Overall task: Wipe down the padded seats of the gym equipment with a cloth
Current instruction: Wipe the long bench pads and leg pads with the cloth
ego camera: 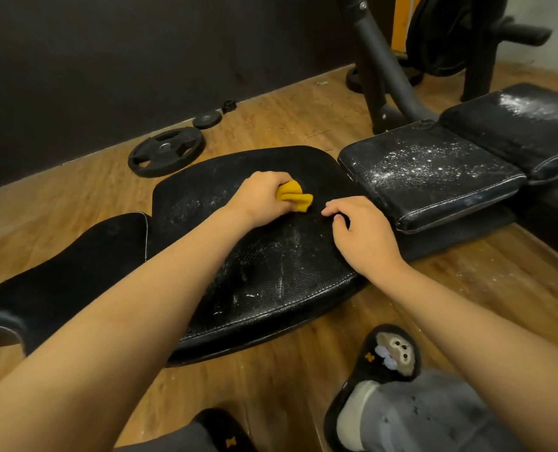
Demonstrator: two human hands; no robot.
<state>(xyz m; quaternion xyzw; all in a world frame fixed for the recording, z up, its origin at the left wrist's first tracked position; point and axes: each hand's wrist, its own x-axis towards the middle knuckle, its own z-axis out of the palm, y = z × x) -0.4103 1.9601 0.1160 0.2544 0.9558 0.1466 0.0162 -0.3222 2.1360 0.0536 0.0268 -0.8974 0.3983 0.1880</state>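
Four black pads: the leftmost pad (59, 272) and far-right pad (518, 125) are cut off by the frame. The wide centre seat (271, 275) shows smeared white dust. Two weight plates (166, 151) lie on the floor (287, 106). The left hand (264, 197) clenches a bunched yellow cloth (297, 197), partly hidden in the fist, on that seat; the right hand (359, 230) rests beside it, loosely curled, empty.
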